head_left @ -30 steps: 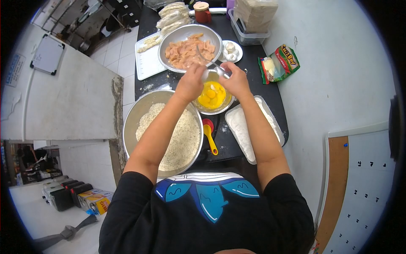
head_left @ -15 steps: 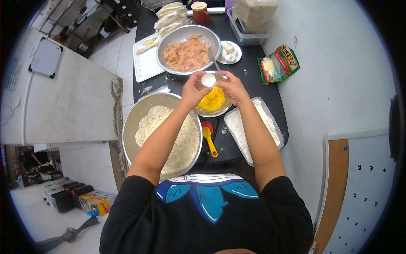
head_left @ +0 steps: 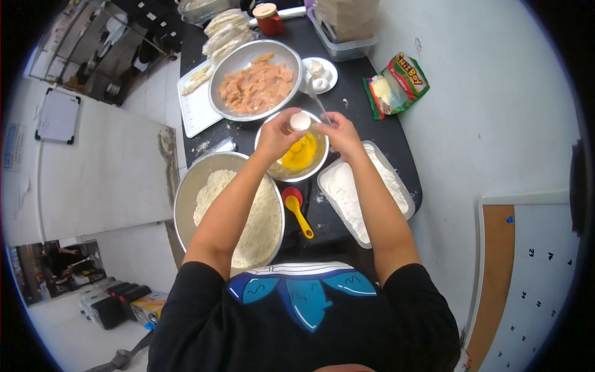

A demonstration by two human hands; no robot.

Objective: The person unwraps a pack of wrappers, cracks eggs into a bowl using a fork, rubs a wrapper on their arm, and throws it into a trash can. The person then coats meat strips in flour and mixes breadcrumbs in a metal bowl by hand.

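Observation:
Above the bowl of yellow egg [head_left: 300, 154], my left hand [head_left: 277, 134] pinches a white eggshell [head_left: 300, 121] with its hollow side showing. Just right of it my right hand [head_left: 338, 132] is closed on a metal fork [head_left: 317, 99], whose head points up and away. Beyond my hands is a steel bowl of raw meat pieces [head_left: 256, 86]. A white plate [head_left: 331, 75] beside it carries several eggshells. Nearer to me are a large bowl of speckled flour [head_left: 253, 217] and, on the right, a tray of white flour [head_left: 343, 193].
A yellow spoon [head_left: 299, 216] and a red scoop lie between the flour containers. A green and red packet [head_left: 396, 87] rests against the wall. A white board [head_left: 193, 111], wrapped bundles [head_left: 226, 35], a red mug [head_left: 268, 22] and a plastic box [head_left: 342, 48] stand farther back.
The two hands, earlier together over the bowl, now stand slightly apart, and the eggshell's hollow side has come into view. The whole view has shifted and tilted, moving the bowls left.

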